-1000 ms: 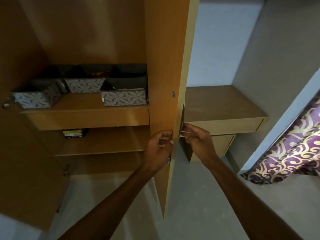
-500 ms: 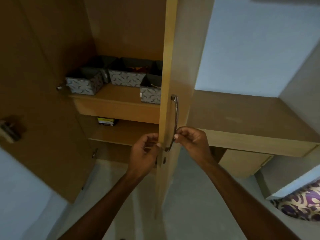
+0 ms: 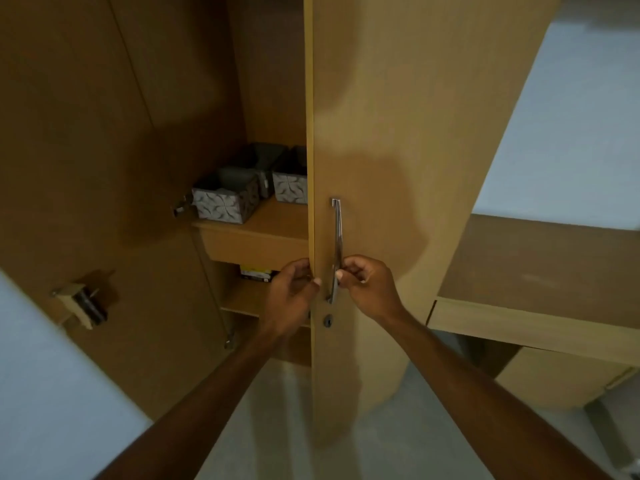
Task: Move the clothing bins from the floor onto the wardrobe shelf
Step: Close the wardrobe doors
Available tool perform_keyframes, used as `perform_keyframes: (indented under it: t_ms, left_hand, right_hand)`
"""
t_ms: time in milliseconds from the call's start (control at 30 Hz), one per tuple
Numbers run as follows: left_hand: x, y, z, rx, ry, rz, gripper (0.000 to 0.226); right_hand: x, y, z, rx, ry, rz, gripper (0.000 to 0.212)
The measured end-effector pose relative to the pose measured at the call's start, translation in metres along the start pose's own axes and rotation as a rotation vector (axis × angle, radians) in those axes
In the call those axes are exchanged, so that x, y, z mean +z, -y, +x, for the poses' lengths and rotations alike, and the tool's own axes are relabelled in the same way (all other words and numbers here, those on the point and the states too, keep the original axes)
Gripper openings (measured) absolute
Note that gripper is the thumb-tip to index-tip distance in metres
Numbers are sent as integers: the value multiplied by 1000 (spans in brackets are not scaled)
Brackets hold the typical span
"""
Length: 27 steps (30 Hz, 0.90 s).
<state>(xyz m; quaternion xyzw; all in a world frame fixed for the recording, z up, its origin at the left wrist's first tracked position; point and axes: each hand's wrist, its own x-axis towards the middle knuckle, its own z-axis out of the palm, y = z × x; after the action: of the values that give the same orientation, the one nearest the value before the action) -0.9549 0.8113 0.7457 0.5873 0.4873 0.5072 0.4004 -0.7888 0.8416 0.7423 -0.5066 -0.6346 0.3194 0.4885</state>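
Wood surrounds everything from where I stand: a tall wardrobe door (image 3: 381,133) fills the middle and hides the right part of the shelves behind it, while a second door (image 3: 86,150) hangs open at nine o'clock with a small metal fitting (image 3: 81,304) on its inner face. A low desk top (image 3: 536,265) sits at three o'clock, and pale grey floor (image 3: 270,427) shows at six.

At the centre, the person's right hand (image 3: 372,289) is curled closed around the lower end of the long metal handle (image 3: 336,249), fingertips pinching it from the right. Their left hand (image 3: 291,299) is partly closed over the door's front edge just beside the handle, thumb on the outer face and fingers wrapped behind. A keyhole (image 3: 327,321) lies just below both hands.

Up at eleven o'clock, the clothing bins (image 3: 225,202) rest on the wardrobe shelf (image 3: 256,226). They are soft grey boxes printed with a pale leaf pattern, open on top with dark insides. One stands at the shelf's front left corner, others behind and to its right, the rightmost cut off by the door edge. A small dark box (image 3: 258,273) lies on the shelf below.
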Motion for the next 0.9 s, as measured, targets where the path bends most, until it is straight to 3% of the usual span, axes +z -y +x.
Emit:
perform_keyframes:
  t_ms: [67,300,900]
  left_hand:
    - [-9,4,17,1,22,-7,31]
    - [-27,6,74,-1,53,-44,30]
    - [-26,32,252,-119,82,-145,59]
  right_hand:
    - [13,-3,17,-7,-6,-38,5]
    - [50,-12,75,-42,-69,-209,15]
    - [79,-39,234,-50,-91,-401,21]
